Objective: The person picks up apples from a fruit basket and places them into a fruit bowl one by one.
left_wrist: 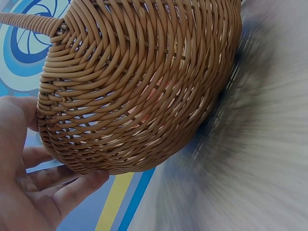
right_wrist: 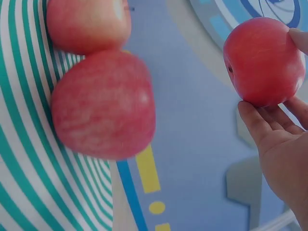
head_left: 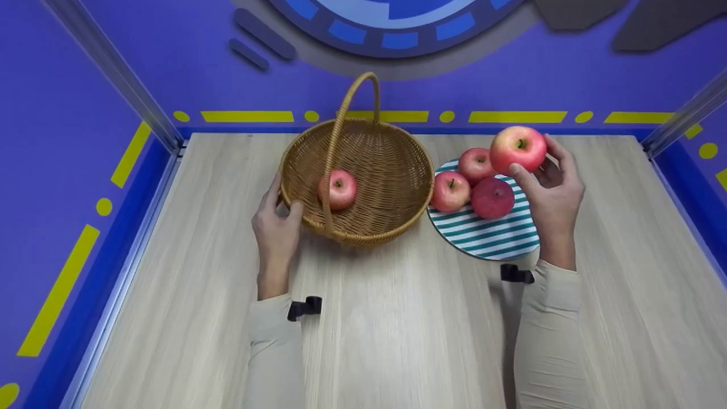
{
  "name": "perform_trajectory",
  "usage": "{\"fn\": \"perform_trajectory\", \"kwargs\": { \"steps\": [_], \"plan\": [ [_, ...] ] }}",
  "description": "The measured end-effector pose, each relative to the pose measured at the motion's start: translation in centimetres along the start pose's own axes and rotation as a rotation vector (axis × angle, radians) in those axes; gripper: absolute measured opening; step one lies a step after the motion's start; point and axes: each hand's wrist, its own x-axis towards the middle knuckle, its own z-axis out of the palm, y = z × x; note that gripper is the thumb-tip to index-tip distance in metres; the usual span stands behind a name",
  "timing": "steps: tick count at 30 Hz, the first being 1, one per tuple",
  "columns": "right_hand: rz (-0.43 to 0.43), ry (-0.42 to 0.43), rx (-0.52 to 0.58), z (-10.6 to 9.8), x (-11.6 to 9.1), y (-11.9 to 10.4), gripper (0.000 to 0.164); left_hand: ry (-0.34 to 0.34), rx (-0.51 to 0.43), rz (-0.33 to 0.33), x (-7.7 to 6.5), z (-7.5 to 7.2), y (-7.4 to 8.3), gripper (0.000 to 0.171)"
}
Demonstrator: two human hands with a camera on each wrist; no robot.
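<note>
My right hand (head_left: 554,184) grips a red-and-yellow apple (head_left: 518,149) between thumb and fingers, raised above the far right part of a round striped mat (head_left: 488,238). In the right wrist view the held apple (right_wrist: 264,62) shows its red side. Three more apples sit together on the mat, among them a dark red apple (head_left: 492,198). My left hand (head_left: 278,227) holds the left rim of a wicker basket (head_left: 392,170), thumb at the rim and fingers against the outer wall. One apple (head_left: 342,190) lies inside the basket, partly behind its handle (head_left: 339,122).
The wooden table (head_left: 375,318) ends at a blue back wall (head_left: 199,68) with yellow marks. Blue side walls rise left and right, with metal posts in the corners. The basket's right side stands close against the mat and its nearest apple.
</note>
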Motion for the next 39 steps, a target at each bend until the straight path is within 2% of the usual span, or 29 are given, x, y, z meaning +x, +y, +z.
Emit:
{"fn": "perform_trajectory", "kwargs": {
  "steps": [10, 17, 20, 31, 39],
  "plan": [
    [0.071, 0.067, -0.022, -2.4, 0.3, 1.2, 0.07, 0.0, 0.007, -0.013, 0.0, 0.1, -0.1, 0.065],
    [0.177, 0.105, -0.09, -3.9, 0.3, 2.6, 0.074, 0.001, 0.012, -0.004, 0.1, 0.1, -0.2, 0.064],
    [0.217, 0.114, -0.084, -4.3, 0.3, 3.1, 0.075, 0.004, 0.014, -0.006, 0.2, 0.1, -0.2, 0.064],
    [0.393, 0.099, -0.147, -5.9, -0.1, 4.6, 0.077, 0.002, 0.009, -0.011, 0.1, 0.1, -0.2, 0.064],
    [0.449, 0.065, -0.219, -6.7, -0.3, 5.6, 0.075, 0.0, 0.013, -0.019, 0.1, 0.0, -0.3, 0.065]
  ]
}}
